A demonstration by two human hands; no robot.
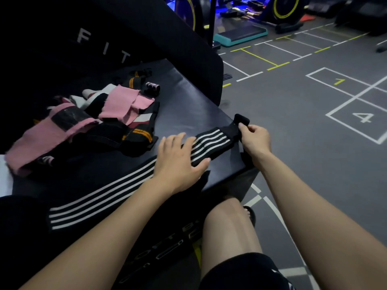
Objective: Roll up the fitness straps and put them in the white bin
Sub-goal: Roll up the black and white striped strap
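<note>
A: Where is the long black elastic fitness strap with 4 white stripes (211,141) now?

B: It lies flat along the near edge of the black padded counter (188,105). The left hand (178,160) rests on it, fingers (180,139) spread and straight, pressing it down. The right hand (254,138) pinches the strap's plain black end tab (240,122) between thumb and curled fingers, just past the counter's corner.

A: So which step is this?

B: I judge it to be the start of the roll. To do it well, turn the tab tightly over itself toward the left fingers, keep the stripes parallel so the coil stays square, and let the left palm slide back while keeping the strap taut. The long tail runs behind the left wrist toward the person's lap, so it should be fed in without twisting.

A: How many are there?

B: 1 strap in hand. Beyond the left fingers lies a heap of pink, black and orange-striped straps (90,120); at least 2 pink ones and 2 black ones with orange stripes show, but they overlap, so I cannot give a firm total. 1 small pink-and-black roll (152,87) sits farther back. 0 white bins are clearly in view.
</note>
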